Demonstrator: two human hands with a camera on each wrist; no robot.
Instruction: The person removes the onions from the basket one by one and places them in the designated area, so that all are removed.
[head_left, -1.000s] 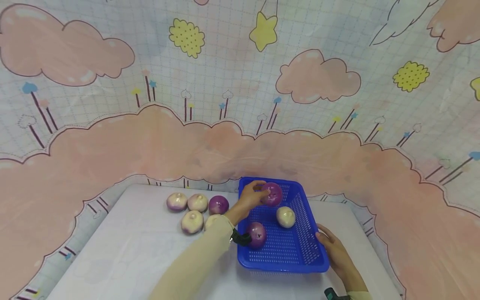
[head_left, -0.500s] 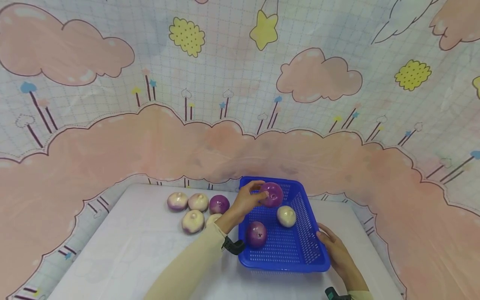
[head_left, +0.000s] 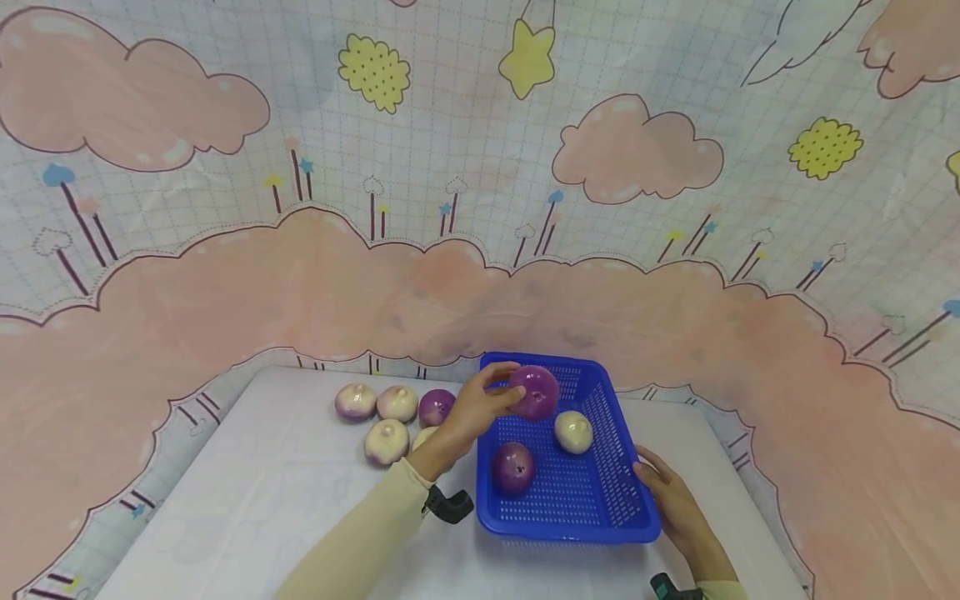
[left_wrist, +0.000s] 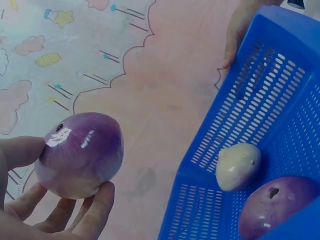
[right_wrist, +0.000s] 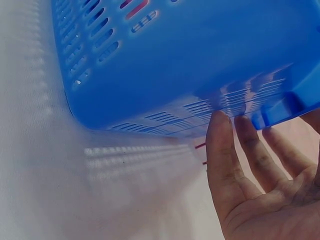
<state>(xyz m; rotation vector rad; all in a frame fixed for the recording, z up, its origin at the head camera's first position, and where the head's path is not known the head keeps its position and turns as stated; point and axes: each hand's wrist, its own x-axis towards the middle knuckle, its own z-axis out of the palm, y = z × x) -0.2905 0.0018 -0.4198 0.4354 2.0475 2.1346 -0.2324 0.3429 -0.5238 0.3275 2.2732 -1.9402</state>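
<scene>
My left hand [head_left: 468, 410] holds a purple turnip [head_left: 536, 392] over the back left part of a blue plastic basket [head_left: 566, 533]. In the left wrist view, thumb and fingers pinch this turnip [left_wrist: 82, 155], purple on top and paler below. Inside the basket lie a pale turnip [head_left: 573, 432] and a purple turnip [head_left: 513, 468], apart from each other. My right hand [head_left: 675, 508] grips the basket's right side, thumb at the rim. Its fingers [right_wrist: 220, 150] press on the perforated outer wall in the right wrist view.
Left of the basket, several turnips [head_left: 387, 442] sit grouped on the white table [head_left: 225, 500]; my left arm partly covers one of them. A cloth backdrop [head_left: 360, 300] with clouds and stars rises behind the table. Dark bands [head_left: 450, 504] are on both wrists.
My left hand and forearm have shifted left with the turnip, which turned a little. The wristband no longer overlaps the basket's purple turnip. My right hand stays on the basket.
</scene>
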